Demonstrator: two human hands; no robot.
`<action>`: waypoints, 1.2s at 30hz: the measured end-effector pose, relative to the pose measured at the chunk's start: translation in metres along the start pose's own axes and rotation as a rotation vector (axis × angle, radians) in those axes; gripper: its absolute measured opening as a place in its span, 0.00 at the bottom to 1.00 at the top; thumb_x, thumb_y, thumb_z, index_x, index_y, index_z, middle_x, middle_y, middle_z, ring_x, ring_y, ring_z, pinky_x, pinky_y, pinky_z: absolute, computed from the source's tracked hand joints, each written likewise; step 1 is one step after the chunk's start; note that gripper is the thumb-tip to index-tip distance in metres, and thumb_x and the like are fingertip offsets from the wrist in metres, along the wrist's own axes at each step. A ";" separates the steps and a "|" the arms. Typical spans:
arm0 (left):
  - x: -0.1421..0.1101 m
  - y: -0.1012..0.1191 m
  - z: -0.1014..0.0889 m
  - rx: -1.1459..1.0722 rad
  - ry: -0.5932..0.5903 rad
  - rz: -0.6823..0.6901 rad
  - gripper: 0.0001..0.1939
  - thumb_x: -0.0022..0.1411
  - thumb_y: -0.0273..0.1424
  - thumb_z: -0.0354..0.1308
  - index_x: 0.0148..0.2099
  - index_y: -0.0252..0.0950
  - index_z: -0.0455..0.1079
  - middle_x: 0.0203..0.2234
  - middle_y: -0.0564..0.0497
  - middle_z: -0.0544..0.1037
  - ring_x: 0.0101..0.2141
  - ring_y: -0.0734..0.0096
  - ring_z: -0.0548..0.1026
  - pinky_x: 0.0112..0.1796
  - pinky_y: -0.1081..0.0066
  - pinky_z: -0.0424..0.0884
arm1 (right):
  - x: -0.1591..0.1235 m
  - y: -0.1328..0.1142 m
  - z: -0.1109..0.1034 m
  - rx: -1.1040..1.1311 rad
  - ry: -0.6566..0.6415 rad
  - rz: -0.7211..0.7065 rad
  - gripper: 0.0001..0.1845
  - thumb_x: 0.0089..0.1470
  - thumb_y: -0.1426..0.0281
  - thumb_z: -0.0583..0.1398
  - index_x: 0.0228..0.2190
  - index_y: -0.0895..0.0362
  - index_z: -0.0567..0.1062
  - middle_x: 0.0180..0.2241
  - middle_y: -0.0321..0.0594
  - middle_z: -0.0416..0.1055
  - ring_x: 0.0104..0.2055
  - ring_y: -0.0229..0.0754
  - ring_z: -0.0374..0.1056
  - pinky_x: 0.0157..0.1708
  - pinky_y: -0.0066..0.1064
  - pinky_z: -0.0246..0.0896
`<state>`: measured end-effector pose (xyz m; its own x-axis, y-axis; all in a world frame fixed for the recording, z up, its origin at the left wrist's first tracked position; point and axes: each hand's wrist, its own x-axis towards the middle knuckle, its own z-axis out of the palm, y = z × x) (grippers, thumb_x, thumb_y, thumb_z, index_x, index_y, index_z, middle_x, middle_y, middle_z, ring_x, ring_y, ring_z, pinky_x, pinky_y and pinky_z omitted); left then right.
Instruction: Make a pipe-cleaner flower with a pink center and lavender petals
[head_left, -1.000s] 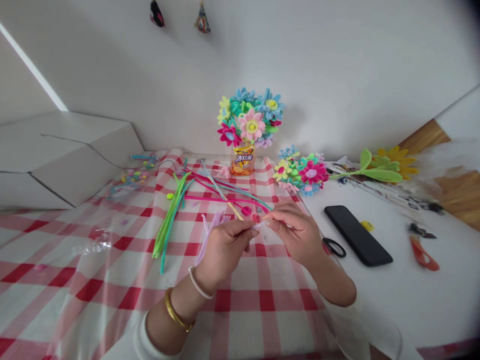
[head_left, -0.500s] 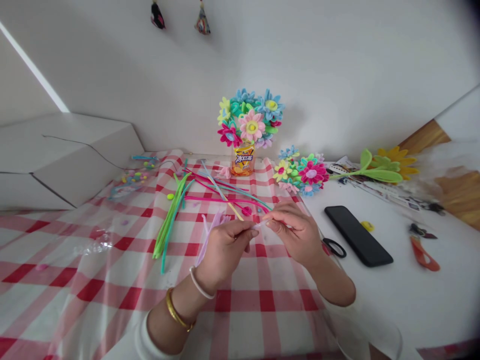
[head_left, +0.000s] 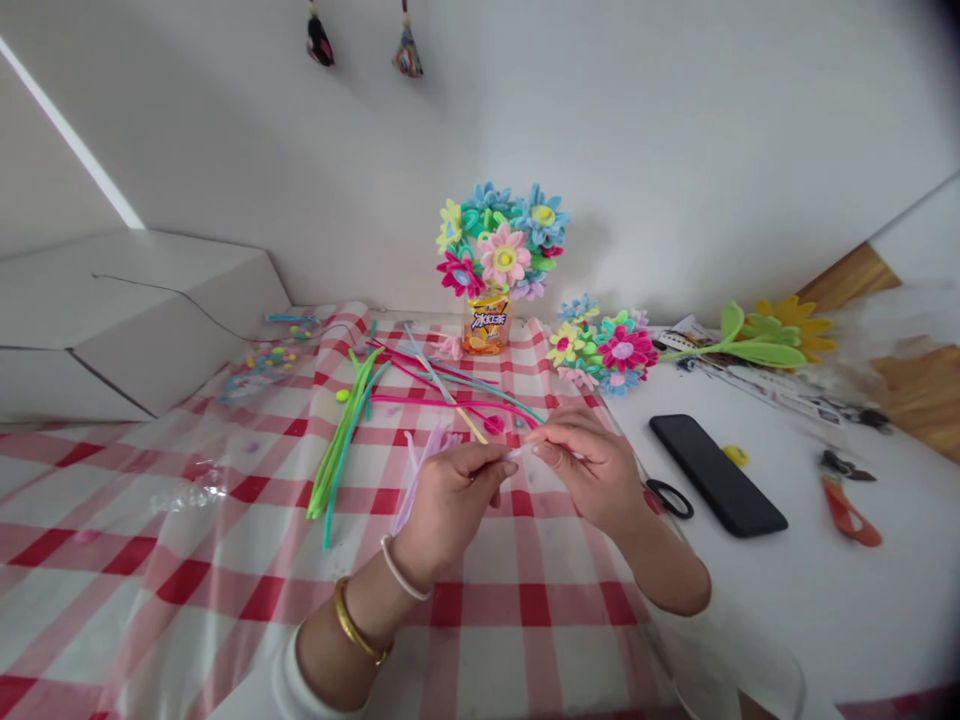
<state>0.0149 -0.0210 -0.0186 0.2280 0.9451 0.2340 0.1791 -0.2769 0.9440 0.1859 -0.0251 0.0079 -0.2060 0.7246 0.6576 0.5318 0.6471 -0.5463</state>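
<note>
I worked at a white tabletop (head_left: 810, 620), bare along the right of the frame and covered elsewhere by a red-and-white checked tablecloth (head_left: 487, 650). Left of centre on the cloth I had lime-green pipe cleaners (head_left: 339, 440), a teal pipe cleaner (head_left: 341, 475) beside them and a loose lilac bundle (head_left: 418, 470). Magenta pipe cleaners (head_left: 420, 400) lay across the middle. A lime pompom (head_left: 343, 396) sat near the green ones, and a clear bag of pompoms (head_left: 264, 362) lay farther left. At upper centre stood my iced-tea-labelled container (head_left: 487, 325), a pink fuzzy piece (head_left: 449, 347) just beside it. On the white part I had a black smartphone (head_left: 718, 475), a black oval loop (head_left: 671, 498) and an orange-handled tool (head_left: 850, 512), its head blurred.
</note>
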 end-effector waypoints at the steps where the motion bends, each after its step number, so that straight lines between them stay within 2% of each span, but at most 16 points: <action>1: 0.000 0.000 0.000 -0.008 -0.003 -0.001 0.07 0.56 0.33 0.56 0.29 0.35 0.72 0.15 0.58 0.66 0.17 0.81 0.65 0.21 0.79 0.62 | 0.000 0.000 0.000 -0.001 0.002 0.001 0.08 0.52 0.73 0.58 0.34 0.53 0.76 0.30 0.37 0.73 0.36 0.41 0.66 0.40 0.37 0.62; 26: -0.001 0.003 0.002 -0.077 -0.014 -0.035 0.07 0.55 0.33 0.56 0.31 0.35 0.73 0.14 0.58 0.66 0.17 0.81 0.64 0.20 0.79 0.62 | 0.000 0.003 0.001 -0.005 0.019 -0.005 0.07 0.52 0.72 0.58 0.34 0.53 0.76 0.30 0.37 0.73 0.36 0.42 0.66 0.40 0.37 0.63; 36: -0.001 0.005 0.000 -0.069 -0.032 -0.048 0.08 0.55 0.34 0.56 0.32 0.35 0.73 0.15 0.57 0.66 0.17 0.80 0.65 0.20 0.79 0.63 | 0.001 -0.004 -0.003 -0.056 0.009 -0.012 0.09 0.52 0.72 0.57 0.35 0.52 0.76 0.30 0.38 0.73 0.37 0.42 0.66 0.41 0.38 0.61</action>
<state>0.0159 -0.0229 -0.0142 0.2514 0.9508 0.1812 0.1249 -0.2175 0.9680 0.1863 -0.0273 0.0125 -0.2052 0.7146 0.6687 0.5749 0.6410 -0.5086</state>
